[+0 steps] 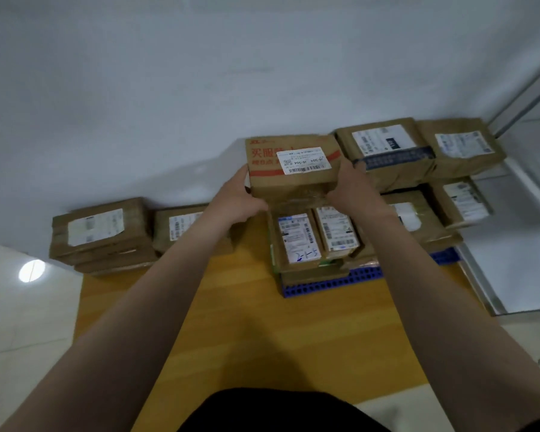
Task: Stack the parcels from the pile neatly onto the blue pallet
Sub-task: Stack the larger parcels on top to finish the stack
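box (293, 183): brown cardbd, matt
tape (296, 197): clear, glossy
label (303, 160): white paper
pallet (331, 285): blue plastic, holed grid
table (262, 332): yellow wood-look, smooth
floor (19, 322): pale tile, glossy

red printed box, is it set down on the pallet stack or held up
Held: left hand and right hand grip the red-printed box by its sides over parcels on the blue pallet. Whether it touches them, cannot tell.
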